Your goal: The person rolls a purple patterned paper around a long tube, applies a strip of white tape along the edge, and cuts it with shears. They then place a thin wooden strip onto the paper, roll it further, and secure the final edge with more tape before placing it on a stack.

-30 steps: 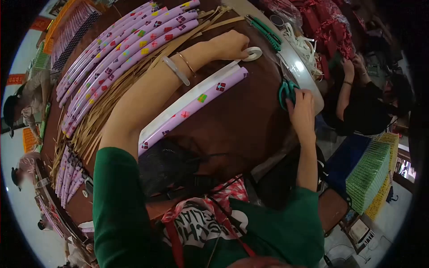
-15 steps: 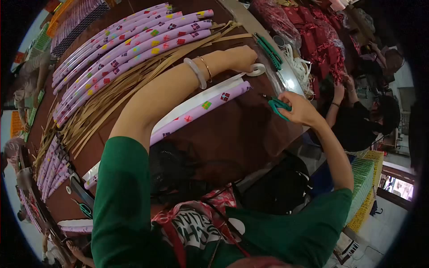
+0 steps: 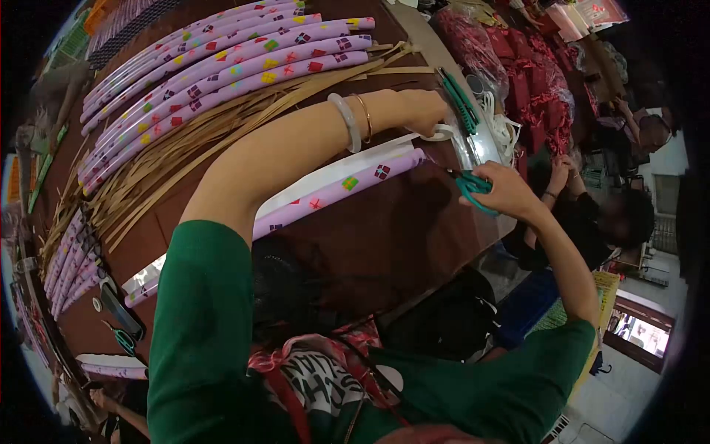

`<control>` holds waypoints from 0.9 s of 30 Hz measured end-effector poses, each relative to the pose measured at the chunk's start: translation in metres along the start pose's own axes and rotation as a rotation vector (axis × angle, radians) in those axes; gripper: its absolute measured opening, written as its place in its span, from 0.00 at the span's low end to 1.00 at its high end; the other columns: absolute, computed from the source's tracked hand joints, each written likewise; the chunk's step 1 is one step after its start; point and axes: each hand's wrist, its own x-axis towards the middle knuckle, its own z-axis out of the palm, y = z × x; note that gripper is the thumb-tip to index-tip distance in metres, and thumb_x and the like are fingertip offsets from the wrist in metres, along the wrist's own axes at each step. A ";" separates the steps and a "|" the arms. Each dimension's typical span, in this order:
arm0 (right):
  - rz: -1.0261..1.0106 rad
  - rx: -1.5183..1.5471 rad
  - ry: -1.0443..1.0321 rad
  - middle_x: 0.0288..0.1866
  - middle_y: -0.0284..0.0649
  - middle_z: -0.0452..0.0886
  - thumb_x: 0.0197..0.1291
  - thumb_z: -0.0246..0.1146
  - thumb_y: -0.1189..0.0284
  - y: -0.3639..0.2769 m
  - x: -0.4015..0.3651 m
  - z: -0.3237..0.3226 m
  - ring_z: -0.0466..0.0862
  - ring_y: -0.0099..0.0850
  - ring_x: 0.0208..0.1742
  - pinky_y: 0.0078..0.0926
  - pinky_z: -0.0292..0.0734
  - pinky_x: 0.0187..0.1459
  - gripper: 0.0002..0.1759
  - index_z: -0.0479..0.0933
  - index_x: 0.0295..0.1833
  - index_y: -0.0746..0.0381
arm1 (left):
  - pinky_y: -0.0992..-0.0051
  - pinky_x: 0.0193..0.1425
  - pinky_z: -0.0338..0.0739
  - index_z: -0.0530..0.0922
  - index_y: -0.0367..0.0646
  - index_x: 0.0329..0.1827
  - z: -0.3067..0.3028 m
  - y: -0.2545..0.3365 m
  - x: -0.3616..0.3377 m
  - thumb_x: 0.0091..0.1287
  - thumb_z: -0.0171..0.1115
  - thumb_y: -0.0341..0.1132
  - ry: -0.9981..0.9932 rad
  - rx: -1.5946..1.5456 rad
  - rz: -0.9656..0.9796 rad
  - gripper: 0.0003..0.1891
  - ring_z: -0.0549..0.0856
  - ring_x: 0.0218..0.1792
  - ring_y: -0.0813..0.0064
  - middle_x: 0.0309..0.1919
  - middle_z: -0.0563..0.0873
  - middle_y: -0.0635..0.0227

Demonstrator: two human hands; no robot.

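Note:
My left hand [image 3: 427,111] is closed at the right end of a partly rolled purple patterned sheet [image 3: 333,189] with a white inner side. A roll of white tape [image 3: 441,133] shows just below its fingers; whether the fingers grip it is hard to tell. To the right, my right hand [image 3: 503,191] is wrapped round the green handles of scissors [image 3: 475,189]. The scissor blades point left, toward the end of the purple roll. A green cutter [image 3: 460,102] lies beyond my left hand.
Several finished purple rolls [image 3: 229,70] and brown strips [image 3: 170,144] lie at the upper left. White cord [image 3: 503,129] and red wrapped goods [image 3: 529,81] are at the upper right. A co-worker [image 3: 617,214] sits at the right. More scissors [image 3: 124,339] lie lower left.
The view has shifted, so the rolls and table edge sit differently in the frame. My left hand stays by the tape and my right hand still holds the scissors.

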 end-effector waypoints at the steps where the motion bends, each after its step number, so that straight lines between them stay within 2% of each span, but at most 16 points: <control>1: 0.041 0.025 0.005 0.36 0.45 0.78 0.42 0.72 0.53 0.000 0.004 0.000 0.78 0.38 0.38 0.33 0.72 0.40 0.28 0.78 0.39 0.67 | 0.59 0.41 0.77 0.80 0.36 0.34 0.006 -0.005 0.007 0.52 0.61 0.37 -0.021 0.017 -0.054 0.12 0.83 0.36 0.51 0.30 0.83 0.52; 2: 0.083 0.052 0.010 0.32 0.44 0.78 0.42 0.72 0.54 0.000 0.008 0.000 0.79 0.37 0.34 0.32 0.72 0.38 0.26 0.79 0.36 0.67 | 0.59 0.41 0.77 0.80 0.36 0.34 0.009 -0.009 0.010 0.52 0.61 0.37 -0.023 0.016 -0.053 0.12 0.83 0.36 0.51 0.30 0.83 0.52; 3: 0.058 0.054 0.026 0.25 0.40 0.78 0.45 0.71 0.53 0.006 0.012 0.002 0.78 0.32 0.29 0.29 0.72 0.34 0.24 0.79 0.32 0.66 | 0.59 0.42 0.77 0.80 0.37 0.35 0.009 -0.010 0.011 0.52 0.62 0.37 -0.035 0.021 -0.040 0.13 0.83 0.37 0.52 0.32 0.84 0.52; 6: 0.094 0.167 -0.058 0.24 0.38 0.79 0.47 0.71 0.54 0.017 0.028 0.004 0.76 0.26 0.28 0.26 0.71 0.32 0.24 0.80 0.33 0.66 | 0.60 0.44 0.77 0.80 0.37 0.38 0.009 -0.013 0.016 0.53 0.63 0.38 -0.092 0.035 -0.048 0.14 0.83 0.39 0.53 0.33 0.84 0.52; 7: 0.010 0.207 0.013 0.16 0.38 0.73 0.44 0.72 0.50 0.021 0.032 0.008 0.70 0.24 0.20 0.28 0.63 0.24 0.27 0.79 0.27 0.67 | 0.60 0.44 0.77 0.80 0.37 0.39 0.010 -0.014 0.018 0.53 0.63 0.39 -0.136 0.047 -0.069 0.15 0.83 0.40 0.53 0.34 0.84 0.53; 12: 0.049 0.187 -0.016 0.17 0.38 0.73 0.44 0.71 0.49 0.019 0.046 0.002 0.70 0.24 0.20 0.27 0.62 0.25 0.27 0.80 0.27 0.66 | 0.60 0.44 0.77 0.80 0.37 0.37 0.010 -0.010 0.016 0.52 0.63 0.38 -0.116 0.013 -0.106 0.14 0.83 0.39 0.54 0.32 0.84 0.53; 14: 0.092 0.084 -0.139 0.21 0.34 0.75 0.47 0.72 0.58 0.013 0.051 -0.006 0.72 0.20 0.26 0.23 0.67 0.30 0.20 0.81 0.32 0.66 | 0.60 0.44 0.77 0.80 0.37 0.37 0.011 -0.013 0.017 0.52 0.63 0.38 -0.116 0.009 -0.074 0.14 0.83 0.39 0.53 0.32 0.84 0.53; 17: 0.120 0.170 -0.143 0.20 0.33 0.75 0.48 0.72 0.60 0.016 0.055 -0.004 0.70 0.19 0.26 0.22 0.65 0.29 0.18 0.81 0.31 0.66 | 0.61 0.43 0.77 0.80 0.37 0.37 0.009 -0.012 0.017 0.52 0.63 0.38 -0.144 0.018 -0.097 0.14 0.83 0.39 0.53 0.32 0.84 0.53; 20: 0.067 0.108 -0.133 0.20 0.32 0.74 0.48 0.72 0.61 0.011 0.054 -0.011 0.69 0.18 0.26 0.22 0.64 0.28 0.17 0.81 0.32 0.66 | 0.61 0.43 0.77 0.80 0.37 0.37 0.017 -0.021 0.022 0.53 0.63 0.38 -0.143 0.009 -0.120 0.14 0.83 0.39 0.53 0.33 0.84 0.53; 23: 0.059 0.080 -0.204 0.19 0.31 0.74 0.48 0.72 0.61 0.019 0.056 -0.016 0.69 0.18 0.25 0.22 0.65 0.28 0.17 0.81 0.32 0.66 | 0.60 0.44 0.77 0.80 0.37 0.37 0.016 -0.022 0.022 0.53 0.62 0.38 -0.138 -0.015 -0.098 0.14 0.83 0.39 0.53 0.33 0.84 0.52; 27: 0.088 0.090 -0.201 0.19 0.31 0.73 0.48 0.72 0.61 0.019 0.060 -0.015 0.69 0.18 0.25 0.22 0.65 0.28 0.17 0.81 0.32 0.66 | 0.60 0.43 0.77 0.80 0.37 0.37 0.014 -0.020 0.021 0.53 0.62 0.38 -0.143 0.023 -0.096 0.14 0.83 0.38 0.53 0.33 0.84 0.52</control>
